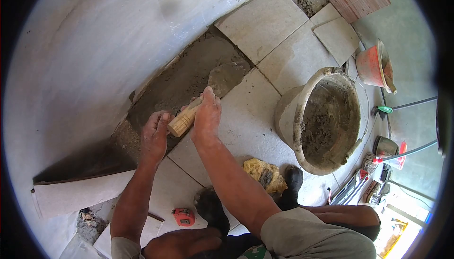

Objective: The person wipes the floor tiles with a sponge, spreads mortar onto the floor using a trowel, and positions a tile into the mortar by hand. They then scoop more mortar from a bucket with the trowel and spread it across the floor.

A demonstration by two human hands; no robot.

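My right hand (207, 116) is wrapped round the wooden handle (182, 122) of a trowel. The trowel's blade (227, 77) is coated in grey mortar and lies over the wet mortar bed (182, 70) along the wall. To the left of the handle, my left hand (156, 131) has its fingers curled together, close to the handle's end; whether it pinches anything is hidden.
A mortar-smeared bucket (302, 117) stands on the tiles at right, with a smaller red bucket (371, 65) beyond. A yellow sponge (276, 171) and red tape measure (183, 217) lie near my feet. A loose tile (80, 193) leans at left.
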